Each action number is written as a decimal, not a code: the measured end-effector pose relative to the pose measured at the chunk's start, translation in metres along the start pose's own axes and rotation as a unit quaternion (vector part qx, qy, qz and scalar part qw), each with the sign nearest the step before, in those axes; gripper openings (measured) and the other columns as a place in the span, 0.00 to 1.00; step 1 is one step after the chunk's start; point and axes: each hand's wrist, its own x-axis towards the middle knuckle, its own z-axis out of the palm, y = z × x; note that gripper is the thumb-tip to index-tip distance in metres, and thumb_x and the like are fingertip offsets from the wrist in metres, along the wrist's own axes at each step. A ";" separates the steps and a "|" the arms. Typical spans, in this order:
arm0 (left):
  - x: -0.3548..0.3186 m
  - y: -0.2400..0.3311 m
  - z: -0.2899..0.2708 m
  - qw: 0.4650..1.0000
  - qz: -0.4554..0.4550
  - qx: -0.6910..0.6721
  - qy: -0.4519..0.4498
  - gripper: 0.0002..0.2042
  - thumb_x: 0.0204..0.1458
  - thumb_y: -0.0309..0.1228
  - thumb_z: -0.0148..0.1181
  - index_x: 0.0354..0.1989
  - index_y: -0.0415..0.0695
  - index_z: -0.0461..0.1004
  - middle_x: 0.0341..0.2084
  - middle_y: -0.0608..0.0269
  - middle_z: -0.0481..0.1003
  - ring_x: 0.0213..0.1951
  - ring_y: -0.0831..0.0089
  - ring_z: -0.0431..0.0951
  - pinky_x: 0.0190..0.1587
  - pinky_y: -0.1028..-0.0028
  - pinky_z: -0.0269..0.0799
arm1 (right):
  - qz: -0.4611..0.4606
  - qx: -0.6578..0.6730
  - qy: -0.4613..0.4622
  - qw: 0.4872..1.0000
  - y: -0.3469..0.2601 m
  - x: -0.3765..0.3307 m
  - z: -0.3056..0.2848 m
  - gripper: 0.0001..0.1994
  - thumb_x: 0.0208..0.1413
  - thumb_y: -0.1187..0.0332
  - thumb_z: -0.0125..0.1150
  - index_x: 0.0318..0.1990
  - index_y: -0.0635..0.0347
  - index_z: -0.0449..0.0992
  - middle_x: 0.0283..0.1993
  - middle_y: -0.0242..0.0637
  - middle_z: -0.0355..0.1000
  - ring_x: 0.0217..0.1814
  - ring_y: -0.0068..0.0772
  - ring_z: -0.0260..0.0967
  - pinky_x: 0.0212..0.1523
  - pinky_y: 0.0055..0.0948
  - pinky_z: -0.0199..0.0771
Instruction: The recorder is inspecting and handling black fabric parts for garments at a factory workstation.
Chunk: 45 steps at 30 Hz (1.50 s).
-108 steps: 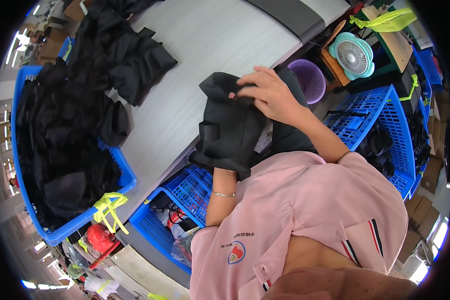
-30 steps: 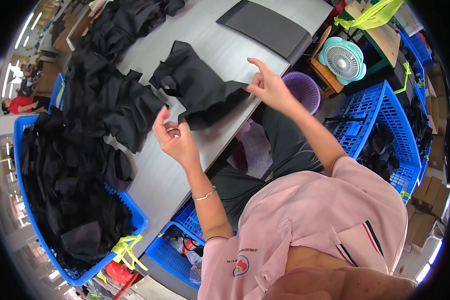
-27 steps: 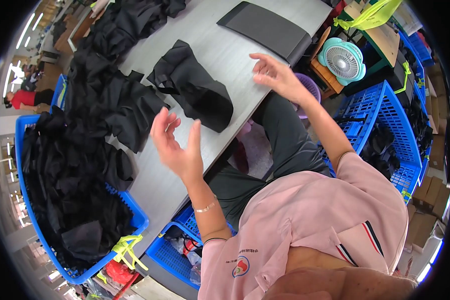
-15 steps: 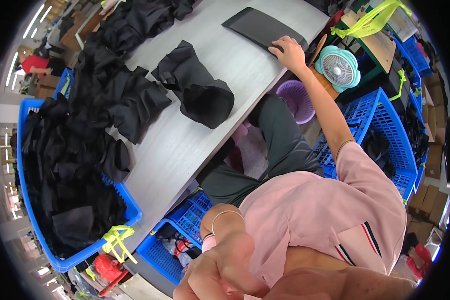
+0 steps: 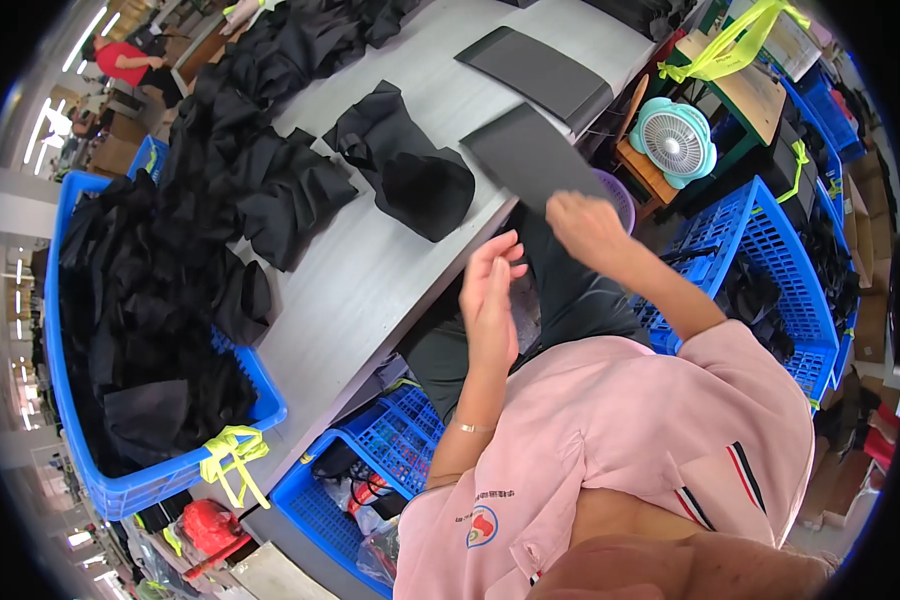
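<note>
My right hand (image 5: 588,232) pinches the near end of a flat black fabric panel (image 5: 528,150), which hangs out over the table's edge. Empty and partly curled, my left hand (image 5: 492,300) is raised just left of that panel, above my lap, with fingers apart. Beyond, one or more like dark panels (image 5: 540,75) lie flat on the grey table (image 5: 335,300). Left of the held panel is a crumpled, tube-like black fabric piece (image 5: 400,165).
A blue basket (image 5: 270,395) at left overflows with black fabric pieces (image 5: 160,320) that run up across the table. To the right stand a turquoise fan (image 5: 673,140), a purple basket (image 5: 620,195) and blue crates (image 5: 770,270). Another blue basket (image 5: 395,440) sits under the table edge.
My right hand has drawn back from the dark panels with one panel in it. My left hand has moved from near my chest forward to the table edge.
</note>
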 end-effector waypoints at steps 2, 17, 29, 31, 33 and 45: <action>0.013 -0.056 -0.020 0.976 -0.215 -0.017 0.030 0.27 0.65 0.49 0.51 0.65 0.43 0.63 0.62 0.63 0.65 0.60 0.72 0.65 0.58 0.69 0.64 | 0.016 0.093 -0.018 0.995 -0.018 -0.024 -0.003 0.07 0.56 0.68 0.58 0.36 0.61 0.69 0.32 0.43 0.71 0.35 0.46 0.73 0.32 0.41 0.73; 0.022 -0.038 -0.020 0.925 -0.109 -0.326 -0.163 0.32 0.54 0.33 0.65 0.66 0.43 0.59 0.58 0.49 0.70 0.55 0.51 0.75 0.58 0.52 0.74 | 0.093 0.515 -0.018 0.852 -0.063 -0.070 -0.078 0.11 0.58 0.68 0.62 0.43 0.66 0.71 0.45 0.43 0.76 0.41 0.44 0.75 0.42 0.32 0.74; 0.023 -0.034 -0.041 0.979 0.108 0.111 0.132 0.19 0.61 0.30 0.57 0.58 0.34 0.69 0.58 0.51 0.67 0.58 0.63 0.69 0.61 0.67 0.64 | 0.137 0.523 -0.031 0.841 -0.059 -0.057 -0.032 0.20 0.60 0.66 0.61 0.57 0.63 0.70 0.46 0.46 0.76 0.47 0.39 0.76 0.48 0.31 0.73; 0.036 -0.028 -0.056 0.861 0.235 0.391 0.224 0.18 0.61 0.31 0.57 0.57 0.36 0.72 0.67 0.49 0.57 0.63 0.58 0.63 0.63 0.65 0.59 | 0.122 0.492 -0.042 0.861 -0.050 -0.056 -0.026 0.21 0.61 0.66 0.59 0.60 0.63 0.69 0.48 0.45 0.76 0.48 0.39 0.76 0.48 0.31 0.73; 0.056 -0.017 -0.070 0.751 0.259 0.553 0.252 0.16 0.60 0.30 0.57 0.55 0.39 0.75 0.69 0.48 0.54 0.63 0.56 0.63 0.63 0.64 0.59 | 0.124 0.494 -0.060 0.858 -0.044 -0.050 -0.020 0.21 0.61 0.66 0.59 0.60 0.63 0.68 0.50 0.44 0.76 0.49 0.36 0.75 0.50 0.30 0.72; 0.118 0.008 -0.060 0.739 0.336 0.584 0.023 0.29 0.41 0.13 0.48 0.54 0.44 0.78 0.58 0.62 0.72 0.47 0.57 0.69 0.54 0.65 0.67 | 0.079 0.369 -0.036 0.925 -0.054 0.015 -0.001 0.24 0.56 0.72 0.56 0.61 0.60 0.66 0.40 0.55 0.75 0.39 0.61 0.72 0.39 0.45 0.72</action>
